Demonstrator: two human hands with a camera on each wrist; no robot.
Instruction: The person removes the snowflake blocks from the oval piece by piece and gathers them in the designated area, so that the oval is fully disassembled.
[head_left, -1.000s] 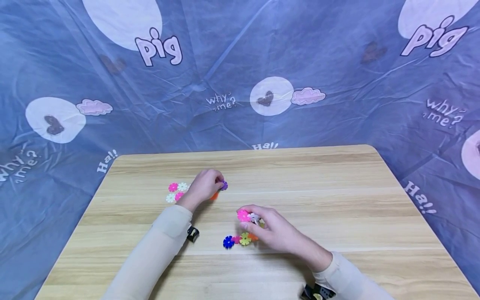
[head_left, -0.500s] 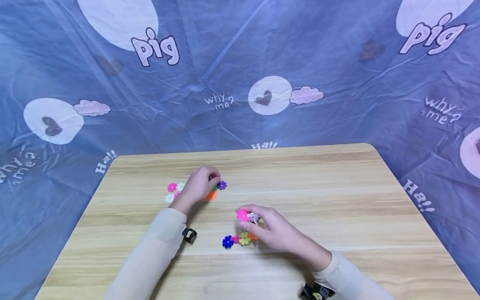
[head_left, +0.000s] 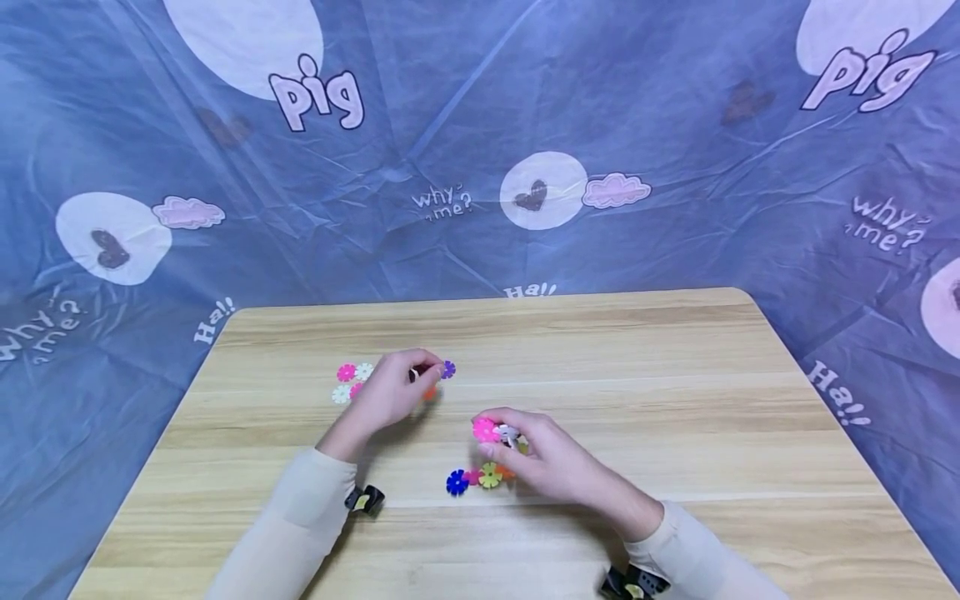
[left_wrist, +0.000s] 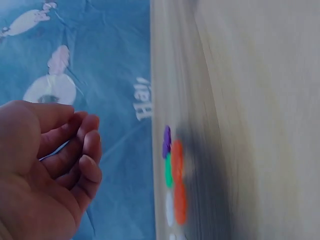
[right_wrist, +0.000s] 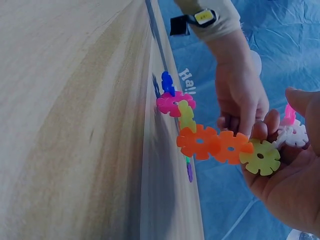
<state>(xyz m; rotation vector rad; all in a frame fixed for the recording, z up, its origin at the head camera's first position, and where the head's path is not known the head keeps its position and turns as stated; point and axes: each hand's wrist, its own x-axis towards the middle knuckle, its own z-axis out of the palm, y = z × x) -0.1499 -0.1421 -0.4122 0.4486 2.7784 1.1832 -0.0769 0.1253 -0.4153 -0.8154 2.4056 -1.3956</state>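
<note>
My right hand (head_left: 558, 462) grips a chain of interlocking flower-shaped plastic discs. In the right wrist view the chain runs from a blue disc (right_wrist: 167, 83) through pink, yellow and orange discs (right_wrist: 199, 142) to a yellow disc (right_wrist: 260, 157) at the fingers. Beyond it are a white disc (right_wrist: 294, 134) and a pink disc (right_wrist: 290, 114) near the thumb. My left hand (head_left: 393, 387) hovers over other discs on the table, fingers loosely curled; in the left wrist view nothing shows between them. Close by lie a purple disc (head_left: 448, 369) and an orange disc (head_left: 429, 392).
On the wooden table (head_left: 637, 375), left of the left hand, lie a pink disc (head_left: 347, 372) and a white disc (head_left: 341, 393) among others. A green disc (left_wrist: 168, 171) lies beside the purple one. Behind the table hangs a blue printed cloth (head_left: 450, 108).
My left hand has risen off the discs and drawn back a little towards me, its forearm shifting left. My right hand has kept still with the chain.
</note>
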